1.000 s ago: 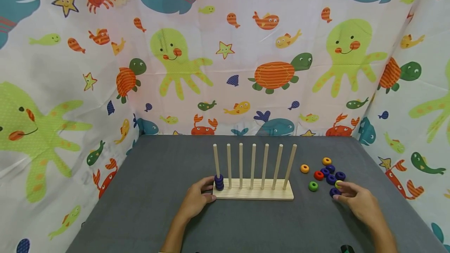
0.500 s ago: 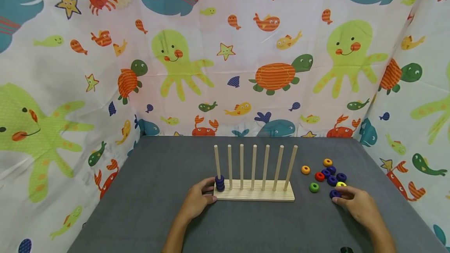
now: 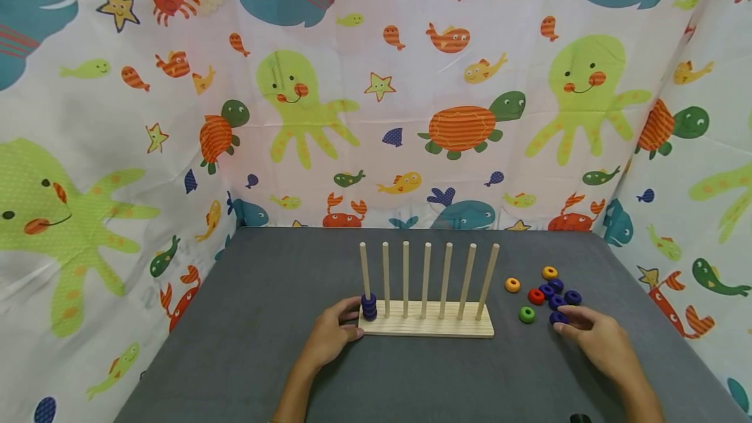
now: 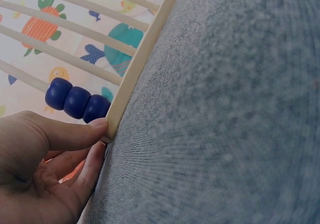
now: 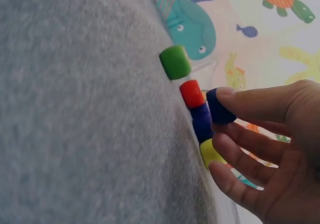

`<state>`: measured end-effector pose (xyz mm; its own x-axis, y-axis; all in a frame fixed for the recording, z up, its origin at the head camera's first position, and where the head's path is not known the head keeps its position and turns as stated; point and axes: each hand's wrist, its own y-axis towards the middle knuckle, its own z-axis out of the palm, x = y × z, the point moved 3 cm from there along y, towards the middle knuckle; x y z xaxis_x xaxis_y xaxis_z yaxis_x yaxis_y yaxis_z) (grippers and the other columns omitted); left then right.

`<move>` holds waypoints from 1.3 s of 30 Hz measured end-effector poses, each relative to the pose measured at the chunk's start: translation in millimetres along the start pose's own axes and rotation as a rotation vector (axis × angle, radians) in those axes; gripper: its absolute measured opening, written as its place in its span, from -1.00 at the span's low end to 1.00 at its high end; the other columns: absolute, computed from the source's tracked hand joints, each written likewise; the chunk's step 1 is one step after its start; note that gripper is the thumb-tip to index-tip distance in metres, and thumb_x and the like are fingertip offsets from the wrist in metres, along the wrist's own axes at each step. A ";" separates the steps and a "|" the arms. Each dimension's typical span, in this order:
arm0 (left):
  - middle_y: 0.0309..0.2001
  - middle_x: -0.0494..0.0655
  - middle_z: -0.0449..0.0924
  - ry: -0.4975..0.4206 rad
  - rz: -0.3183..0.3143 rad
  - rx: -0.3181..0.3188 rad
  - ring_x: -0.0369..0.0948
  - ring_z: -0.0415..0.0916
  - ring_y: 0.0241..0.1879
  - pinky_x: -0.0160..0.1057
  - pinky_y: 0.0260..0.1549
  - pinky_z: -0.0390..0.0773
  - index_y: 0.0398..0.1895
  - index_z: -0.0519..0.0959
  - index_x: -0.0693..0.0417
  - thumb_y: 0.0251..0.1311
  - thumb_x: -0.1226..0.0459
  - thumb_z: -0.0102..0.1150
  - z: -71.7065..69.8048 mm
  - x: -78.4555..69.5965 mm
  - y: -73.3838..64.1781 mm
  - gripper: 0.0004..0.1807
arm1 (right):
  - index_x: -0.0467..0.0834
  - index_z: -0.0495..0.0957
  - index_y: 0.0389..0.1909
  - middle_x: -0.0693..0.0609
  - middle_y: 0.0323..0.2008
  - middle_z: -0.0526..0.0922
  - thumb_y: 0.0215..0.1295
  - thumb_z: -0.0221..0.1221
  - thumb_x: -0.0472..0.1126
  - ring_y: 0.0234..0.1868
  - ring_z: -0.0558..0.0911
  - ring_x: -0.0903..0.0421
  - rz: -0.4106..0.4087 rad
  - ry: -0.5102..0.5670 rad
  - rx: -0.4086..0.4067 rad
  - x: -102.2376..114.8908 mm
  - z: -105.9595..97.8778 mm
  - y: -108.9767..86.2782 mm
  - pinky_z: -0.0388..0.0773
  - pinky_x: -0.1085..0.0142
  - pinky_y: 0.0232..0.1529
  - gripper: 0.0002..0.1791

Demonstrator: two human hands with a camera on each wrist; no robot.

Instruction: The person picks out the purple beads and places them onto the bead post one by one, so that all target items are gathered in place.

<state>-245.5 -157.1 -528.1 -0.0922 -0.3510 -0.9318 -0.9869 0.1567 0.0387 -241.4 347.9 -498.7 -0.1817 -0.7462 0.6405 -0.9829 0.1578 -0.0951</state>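
My left hand (image 3: 330,335) grips the left end of a wooden peg stand (image 3: 435,327), its thumb on the front edge of the base. Several upright pegs rise from the stand. Three dark blue beads (image 4: 76,102) are stacked on the leftmost peg, right beside that thumb. To the right of the stand, my right hand (image 3: 599,341) pinches a blue bead (image 5: 220,107) between thumb and fingertip, the other fingers loosely bent. A yellow bead (image 5: 212,153) lies behind these fingers and is hidden in the head view.
Loose beads lie scattered right of the stand: a green bead (image 3: 527,314), a red bead (image 3: 536,296), two orange beads, one of them an orange bead (image 3: 512,285) set apart, and several blue ones. A dark object (image 3: 580,418) shows at the front edge of the view. Printed cloth hangs behind the grey table (image 3: 282,279).
My right hand has taken hold of the blue bead and shifted slightly up, covering the yellow bead in the head view. The left hand and the stand stay put.
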 end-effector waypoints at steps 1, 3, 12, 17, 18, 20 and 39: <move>0.32 0.23 0.59 -0.001 -0.001 0.001 0.13 0.61 0.27 -0.12 0.10 0.73 0.43 0.52 0.17 0.16 0.52 0.39 0.1 -0.1 0.1 -0.30 | -0.33 0.59 0.27 -0.35 0.04 0.70 0.41 0.38 0.00 -0.02 0.67 -0.18 -0.003 -0.001 -0.004 1.8 -0.1 0.0 0.69 0.00 -0.16 -0.40; 0.33 0.23 0.59 0.001 -0.004 0.001 0.13 0.60 0.27 -0.11 0.10 0.73 0.43 0.52 0.16 0.16 0.52 0.39 0.4 -0.3 0.0 -0.30 | -0.33 0.59 0.28 -0.34 0.04 0.70 0.42 0.37 0.03 -0.02 0.66 -0.18 -0.012 0.001 -0.012 5.4 -0.4 -0.1 0.68 -0.02 -0.14 -0.39; 0.33 0.23 0.59 0.005 -0.007 -0.001 0.14 0.60 0.27 -0.06 0.12 0.73 0.43 0.52 0.18 0.16 0.53 0.38 0.8 -1.3 -0.1 -0.30 | -0.28 0.54 0.37 -0.31 0.08 0.66 0.48 0.28 0.15 0.05 0.56 -0.20 -0.045 0.036 -0.053 24.2 -1.1 -1.3 0.55 0.13 -0.12 -0.32; 0.34 0.24 0.57 0.004 -0.001 -0.002 0.15 0.59 0.28 -0.08 0.12 0.73 0.43 0.52 0.18 0.16 0.53 0.38 1.0 -1.5 0.0 -0.31 | -0.27 0.49 0.43 -0.37 0.18 0.60 0.53 0.22 0.16 0.14 0.51 -0.26 -0.090 0.061 -0.058 38.8 -2.3 -3.8 0.64 -0.04 -0.01 -0.30; 0.34 0.24 0.57 0.004 0.001 -0.002 0.15 0.59 0.28 -0.08 0.11 0.73 0.43 0.52 0.18 0.16 0.53 0.38 1.1 -1.6 0.0 -0.31 | -0.27 0.49 0.43 -0.37 0.17 0.60 0.53 0.22 0.17 0.13 0.52 -0.25 -0.107 0.062 -0.068 42.0 -2.5 -4.8 0.65 0.01 -0.03 -0.30; 0.34 0.24 0.57 0.000 0.000 -0.003 0.15 0.59 0.28 -0.08 0.12 0.73 0.43 0.52 0.18 0.16 0.53 0.38 1.0 -1.5 0.0 -0.30 | -0.26 0.52 0.40 -0.34 0.15 0.61 0.52 0.23 0.17 0.09 0.55 -0.21 -0.147 0.062 -0.107 49.2 -3.4 -6.9 0.67 0.18 -0.08 -0.32; 0.33 0.23 0.58 0.004 -0.004 -0.001 0.14 0.60 0.27 -0.07 0.12 0.72 0.43 0.52 0.18 0.16 0.53 0.38 1.0 -0.1 0.3 -0.31 | -0.19 0.66 0.24 -0.14 -0.06 0.68 0.44 0.38 -0.04 -0.05 0.59 0.27 -0.507 0.139 -0.396 129.5 -30.3 -26.4 0.40 0.81 -0.13 -0.53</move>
<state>-245.7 -156.1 -528.4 -0.0888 -0.3554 -0.9305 -0.9874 0.1539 0.0355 -238.0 266.6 -390.2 0.3323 -0.7042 0.6274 -0.8557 0.0545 0.5145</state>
